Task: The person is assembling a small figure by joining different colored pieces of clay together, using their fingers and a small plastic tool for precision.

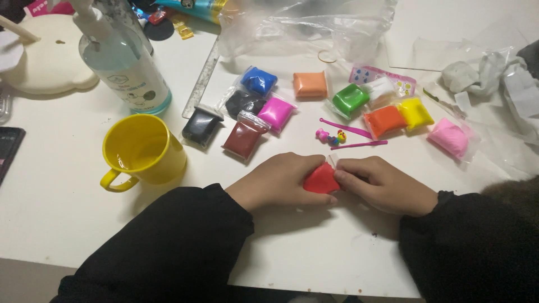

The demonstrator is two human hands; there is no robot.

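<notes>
1. A yellow mug (143,151) stands on the white table (50,202), at nine o'clock.
2. A clear pump bottle (120,59) stands at eleven o'clock.
3. Coloured clay packets lie at twelve to two o'clock: blue packet (259,80), orange packet (309,85), green packet (350,100), pink packet (448,137).

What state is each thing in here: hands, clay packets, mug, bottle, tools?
left hand: gripping the red clay packet
right hand: pinching the same packet's edge
red clay packet: held between both hands, on the table
other clay packets: lying loose, untouched, bagged
yellow mug: upright; contents unclear
clear bottle: upright, pump fitted
pink tools: lying flat
</notes>
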